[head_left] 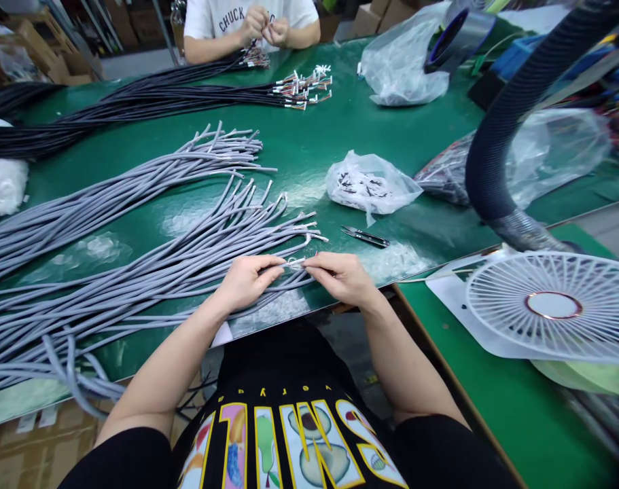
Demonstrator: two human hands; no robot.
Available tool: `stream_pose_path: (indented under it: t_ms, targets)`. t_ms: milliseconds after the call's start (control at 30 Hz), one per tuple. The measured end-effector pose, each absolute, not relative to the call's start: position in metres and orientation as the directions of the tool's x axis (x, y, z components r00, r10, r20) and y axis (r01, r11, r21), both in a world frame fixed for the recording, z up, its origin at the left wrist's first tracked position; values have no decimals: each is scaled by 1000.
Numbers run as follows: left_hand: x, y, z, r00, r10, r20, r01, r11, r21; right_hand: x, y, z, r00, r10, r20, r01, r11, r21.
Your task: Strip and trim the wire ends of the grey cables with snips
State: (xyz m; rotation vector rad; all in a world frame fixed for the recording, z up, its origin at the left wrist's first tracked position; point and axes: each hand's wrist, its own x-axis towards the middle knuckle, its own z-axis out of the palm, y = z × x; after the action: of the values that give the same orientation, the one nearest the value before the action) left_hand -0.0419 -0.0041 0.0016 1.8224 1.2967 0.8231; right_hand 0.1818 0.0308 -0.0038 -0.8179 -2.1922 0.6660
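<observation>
My left hand (249,278) is closed in a pinch on the end of a grey cable, near the front edge of the green table. Facing it, my right hand (338,273) pinches the pale inner strands (295,263) at that cable's end; the exact strands are too small to tell. Under and beside my hands lies a bundle of grey cables (187,265), with white frayed ends pointing right. A second grey bundle (136,178) lies behind it. Black thread snips (365,236) rest just beyond my right hand.
A plastic bag of small dark and white parts (373,187) sits past the snips. Black cables with connectors (187,95) lie farther back, before a co-worker's hands (266,28). At right are a black flexible hose (492,149) and a white fan (554,305).
</observation>
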Motion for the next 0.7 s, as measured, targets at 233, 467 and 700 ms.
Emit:
stream_pose_path:
  t_ms: [233, 467, 700]
  targets:
    - [-39, -5, 0, 238, 969, 72, 381, -161, 910, 176, 27, -8, -452, 845, 285, 328, 454, -828]
    - [-39, -6, -1, 222, 973, 60, 369, -141, 919, 175, 26, -11, -433, 868, 243, 291, 390, -874]
    - [-39, -6, 0, 219, 974, 53, 361, -131, 923, 170, 25, -10, -412, 894, 175, 288, 310, -906]
